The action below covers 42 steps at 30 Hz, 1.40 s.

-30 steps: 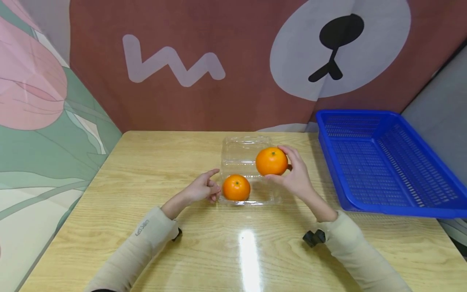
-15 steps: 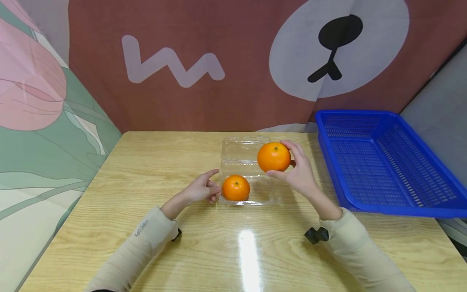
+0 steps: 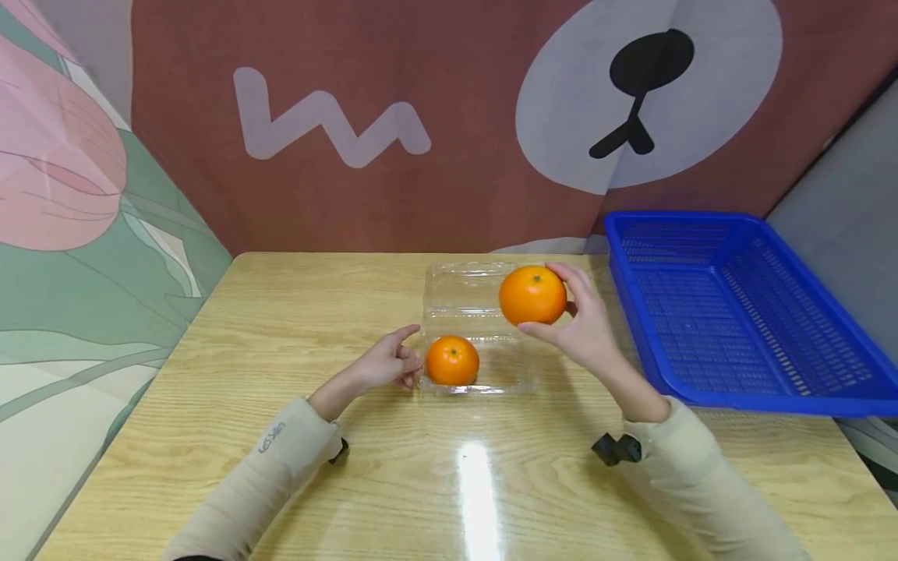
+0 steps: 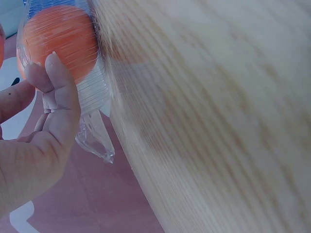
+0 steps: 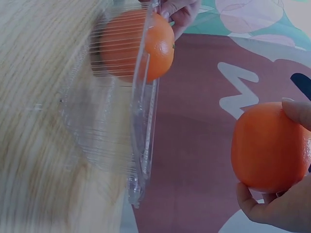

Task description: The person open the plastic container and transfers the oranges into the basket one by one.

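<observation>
A clear plastic clamshell container [image 3: 501, 362] lies unfolded on the table, with one orange mandarin [image 3: 453, 361] in the left part of its near half. At the container's left edge is my left hand [image 3: 387, 360], index finger stretched forward. Its thumb and curled fingers hold the edge; in the left wrist view, fingertips [image 4: 54, 60] lie against the ribbed wall beside the fruit. My right hand [image 3: 588, 327] grips a second mandarin [image 3: 532, 295] between thumb and fingers, raised above the container's right side. The right wrist view shows this mandarin [image 5: 267, 148] apart from the plastic.
A blue slotted plastic basket [image 3: 730, 401] stands at the right of the wooden table [image 3: 302, 304]. Behind the table hangs a brown printed backdrop [image 3: 337, 202]. A dark wrist device [image 3: 617, 449] sits by the right sleeve.
My right hand has lifted the mandarin up and moved it slightly right and away from the container's near half. The left hand and the other mandarin have stayed in place.
</observation>
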Available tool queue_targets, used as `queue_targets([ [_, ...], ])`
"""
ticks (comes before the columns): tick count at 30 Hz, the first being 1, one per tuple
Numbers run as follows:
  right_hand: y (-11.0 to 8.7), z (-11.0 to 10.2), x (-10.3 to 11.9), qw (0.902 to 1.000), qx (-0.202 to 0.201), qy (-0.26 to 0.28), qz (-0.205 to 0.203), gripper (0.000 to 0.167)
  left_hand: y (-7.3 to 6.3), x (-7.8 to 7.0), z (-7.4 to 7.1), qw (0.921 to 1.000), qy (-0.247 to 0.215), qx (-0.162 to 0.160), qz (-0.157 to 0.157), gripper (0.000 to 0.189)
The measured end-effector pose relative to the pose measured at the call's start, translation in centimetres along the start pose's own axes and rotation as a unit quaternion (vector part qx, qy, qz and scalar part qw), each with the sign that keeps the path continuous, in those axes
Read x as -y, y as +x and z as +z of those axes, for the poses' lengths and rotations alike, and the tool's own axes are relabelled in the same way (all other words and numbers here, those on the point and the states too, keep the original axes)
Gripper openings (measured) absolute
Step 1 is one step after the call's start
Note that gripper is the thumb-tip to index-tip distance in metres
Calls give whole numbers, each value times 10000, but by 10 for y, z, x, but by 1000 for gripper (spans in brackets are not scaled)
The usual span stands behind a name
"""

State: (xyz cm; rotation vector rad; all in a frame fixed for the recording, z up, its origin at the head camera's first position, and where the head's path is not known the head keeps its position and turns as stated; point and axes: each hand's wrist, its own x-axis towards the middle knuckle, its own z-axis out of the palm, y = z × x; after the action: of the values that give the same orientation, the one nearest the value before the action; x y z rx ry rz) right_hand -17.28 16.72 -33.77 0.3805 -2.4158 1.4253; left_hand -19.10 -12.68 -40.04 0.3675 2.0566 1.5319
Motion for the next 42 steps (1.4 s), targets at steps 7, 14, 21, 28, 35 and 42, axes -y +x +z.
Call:
queue_targets([
  [7, 1, -10, 8, 9997, -80, -142, -197, 75, 0, -1, 0, 10000, 44, 1, -56, 65],
  [14, 3, -22, 15, 9991, -278, -158, -278, 74, 0, -4, 1, 9999, 83, -29, -80, 66],
  [21, 4, -32, 20, 9991, -339, -61, -253, 76, 0, -4, 1, 9999, 79, -16, -102, 66],
  [28, 6, -44, 22, 9987, -347, -281, -249, 75, 0, -4, 2, 9999, 48, -55, -129, 66],
  [35, 8, -58, 22, 9970, -404, -652, -131, 76, -1, -5, 2, 9997, -21, -48, -232, 66],
  [42, 12, -72, 22, 9956, -519, -784, -52, 74, -1, -4, 2, 9997, -19, -54, -226, 66],
])
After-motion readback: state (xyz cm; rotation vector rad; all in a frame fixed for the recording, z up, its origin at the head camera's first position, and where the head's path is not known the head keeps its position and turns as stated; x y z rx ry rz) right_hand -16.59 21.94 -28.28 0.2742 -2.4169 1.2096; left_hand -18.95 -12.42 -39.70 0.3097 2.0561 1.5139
